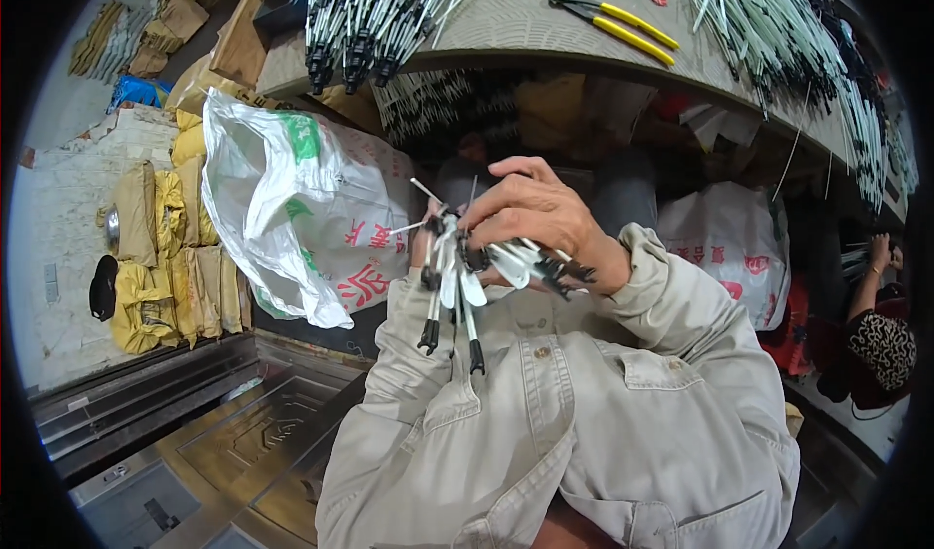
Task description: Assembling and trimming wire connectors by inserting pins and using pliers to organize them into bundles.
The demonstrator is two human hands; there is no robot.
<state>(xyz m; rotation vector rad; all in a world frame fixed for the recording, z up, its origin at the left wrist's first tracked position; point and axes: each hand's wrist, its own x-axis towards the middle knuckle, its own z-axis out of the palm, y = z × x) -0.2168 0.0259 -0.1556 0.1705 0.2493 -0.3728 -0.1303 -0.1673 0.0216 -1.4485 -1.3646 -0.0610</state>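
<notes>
In front of my chest, a splayed bundle of thin pale rods with black end fittings (449, 267) is held between my hands. My right hand (540, 213) reaches over from the right with bent fingers, its fingertips pressed to the bundle's top. More rods with black ends (535, 265) fan out beneath its palm. My left hand (420, 247) is mostly hidden behind the bundle and appears closed round it. Several rods point down toward my shirt, and a few thin ends stick up at the upper left. Exactly what kind of part these are, I cannot tell.
A workbench (506, 23) curves across the far side, with yellow-handled pliers (623, 28) and heaps of similar rods (365, 18). An opened white woven sack (302, 199) stands left; another sack (730, 242) lies right. Someone else's arm (869, 281) shows at far right.
</notes>
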